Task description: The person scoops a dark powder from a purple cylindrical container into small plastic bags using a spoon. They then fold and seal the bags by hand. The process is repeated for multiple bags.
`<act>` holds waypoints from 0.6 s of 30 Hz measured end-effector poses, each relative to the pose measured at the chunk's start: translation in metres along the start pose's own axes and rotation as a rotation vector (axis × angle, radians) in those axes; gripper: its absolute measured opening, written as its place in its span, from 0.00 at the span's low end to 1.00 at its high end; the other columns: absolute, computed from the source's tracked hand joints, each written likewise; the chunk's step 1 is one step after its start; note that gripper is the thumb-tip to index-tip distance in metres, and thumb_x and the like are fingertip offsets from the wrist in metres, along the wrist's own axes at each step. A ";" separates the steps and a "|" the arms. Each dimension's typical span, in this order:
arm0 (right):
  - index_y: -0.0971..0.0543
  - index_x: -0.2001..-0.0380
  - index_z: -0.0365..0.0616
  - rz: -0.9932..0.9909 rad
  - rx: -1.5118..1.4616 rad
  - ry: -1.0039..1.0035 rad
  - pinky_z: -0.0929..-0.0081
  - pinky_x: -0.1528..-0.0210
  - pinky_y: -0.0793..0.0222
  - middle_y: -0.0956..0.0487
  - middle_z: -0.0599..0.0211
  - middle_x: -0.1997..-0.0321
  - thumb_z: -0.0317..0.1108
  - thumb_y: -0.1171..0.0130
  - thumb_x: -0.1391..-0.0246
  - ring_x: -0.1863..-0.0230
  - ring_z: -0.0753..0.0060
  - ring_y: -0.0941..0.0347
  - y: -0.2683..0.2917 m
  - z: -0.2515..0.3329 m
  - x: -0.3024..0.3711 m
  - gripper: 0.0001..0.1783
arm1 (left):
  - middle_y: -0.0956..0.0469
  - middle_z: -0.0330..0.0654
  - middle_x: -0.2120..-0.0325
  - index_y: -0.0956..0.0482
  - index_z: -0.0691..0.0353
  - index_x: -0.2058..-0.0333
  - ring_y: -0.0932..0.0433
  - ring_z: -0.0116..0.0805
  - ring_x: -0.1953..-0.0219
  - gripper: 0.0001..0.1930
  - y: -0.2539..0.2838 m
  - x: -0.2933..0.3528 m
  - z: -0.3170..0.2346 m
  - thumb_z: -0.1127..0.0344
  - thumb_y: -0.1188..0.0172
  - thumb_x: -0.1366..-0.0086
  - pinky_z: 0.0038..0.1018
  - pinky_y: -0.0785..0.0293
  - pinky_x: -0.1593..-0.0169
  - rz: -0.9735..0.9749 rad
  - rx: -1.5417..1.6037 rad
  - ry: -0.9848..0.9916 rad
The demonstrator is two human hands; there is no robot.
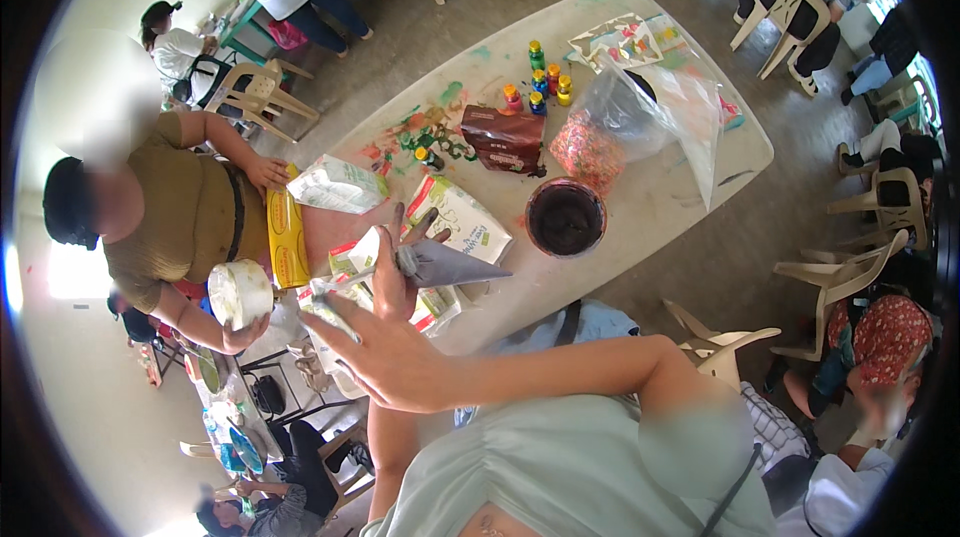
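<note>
My left hand [392, 282] holds a piping bag [450, 267] filled with dark grey icing, its pointed tip toward the right. Dark stains mark the fingers of that hand. The bag's clear, gathered end trails leftward near my right hand [375, 357], which has its fingers stretched apart. My right forearm crosses over the left one. White and green packs [462, 224] lie beyond and beneath my hands. Further right stands a brown bowl [567, 220] with a dark mixture inside.
A co-worker [180, 207] at the left holds a white round tub [240, 294] and touches a yellow box [287, 237]. On the paint-smeared table [640, 202] are a brown pouch [505, 140], small colour bottles [539, 83] and a plastic bag of coloured sprinkles [588, 152].
</note>
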State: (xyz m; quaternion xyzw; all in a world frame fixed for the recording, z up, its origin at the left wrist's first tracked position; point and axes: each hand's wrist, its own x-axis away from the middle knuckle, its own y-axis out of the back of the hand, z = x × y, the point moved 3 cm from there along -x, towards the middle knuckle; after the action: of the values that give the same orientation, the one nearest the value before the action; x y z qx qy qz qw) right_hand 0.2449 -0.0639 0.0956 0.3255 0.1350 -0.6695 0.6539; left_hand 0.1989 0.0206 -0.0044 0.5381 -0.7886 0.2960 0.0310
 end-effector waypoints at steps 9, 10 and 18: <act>0.35 0.56 0.38 0.200 0.080 -0.241 0.65 0.71 0.30 0.31 0.58 0.61 0.30 0.49 0.53 0.66 0.55 0.28 -0.002 -0.024 -0.016 0.19 | 0.44 0.52 0.45 0.55 0.55 0.40 0.37 0.46 0.48 0.28 -0.008 0.022 -0.026 0.48 0.67 0.36 0.37 0.40 0.45 -0.039 -0.227 -0.146; 0.33 0.59 0.38 0.224 0.130 -0.232 0.65 0.71 0.30 0.30 0.59 0.64 0.30 0.49 0.52 0.67 0.56 0.28 -0.004 -0.025 -0.018 0.15 | 0.43 0.52 0.45 0.54 0.55 0.40 0.37 0.46 0.48 0.28 -0.009 0.022 -0.025 0.49 0.66 0.35 0.37 0.40 0.45 -0.050 -0.287 -0.178; 0.30 0.80 0.40 0.101 0.086 -0.337 0.55 0.64 0.34 0.28 0.52 0.77 0.38 0.53 0.49 0.67 0.47 0.30 0.009 -0.022 -0.022 0.13 | 0.43 0.51 0.45 0.53 0.57 0.41 0.36 0.44 0.48 0.27 -0.024 0.033 -0.025 0.52 0.65 0.35 0.34 0.40 0.45 -0.123 -0.723 -0.404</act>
State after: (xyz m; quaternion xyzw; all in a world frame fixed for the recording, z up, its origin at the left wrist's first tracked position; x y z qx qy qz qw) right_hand 0.2582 -0.0336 0.0947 0.2429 -0.0217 -0.6859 0.6856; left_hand 0.1993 0.0001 0.0384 0.5859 -0.7984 -0.1138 0.0801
